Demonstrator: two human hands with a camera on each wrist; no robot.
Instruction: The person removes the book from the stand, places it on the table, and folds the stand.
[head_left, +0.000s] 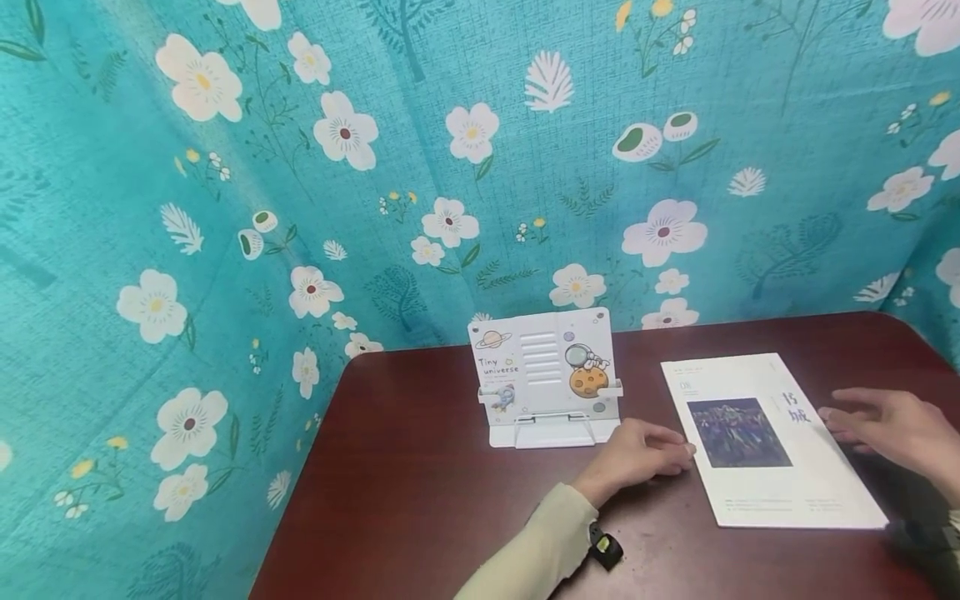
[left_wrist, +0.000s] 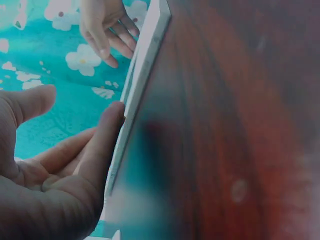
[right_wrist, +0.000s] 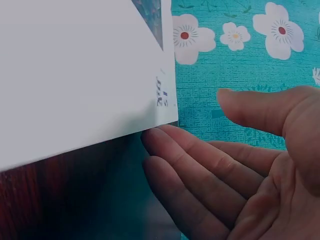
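A white magazine (head_left: pixel 772 442) with a dark picture on its cover lies flat on the table. At its left edge are the fingertips of my left hand (head_left: pixel 637 454), the fingers extended and loosely bent. In the left wrist view, the left hand's fingers (left_wrist: pixel 102 150) meet the magazine's side, with the thumb held away from it. My right hand (head_left: pixel 896 429) is at the opposite edge, and the right wrist view has its fingertips (right_wrist: pixel 160 137) right at the border near a corner, thumb raised and apart. Neither hand is wrapped round the magazine.
A white book stand (head_left: pixel 547 367) with a planet and astronaut print stands upright left of the magazine, close to my left hand. Behind the dark red table (head_left: pixel 390 467) hangs a teal flowered curtain (head_left: pixel 480 183). A small black device (head_left: pixel 606 550) is at my left wrist.
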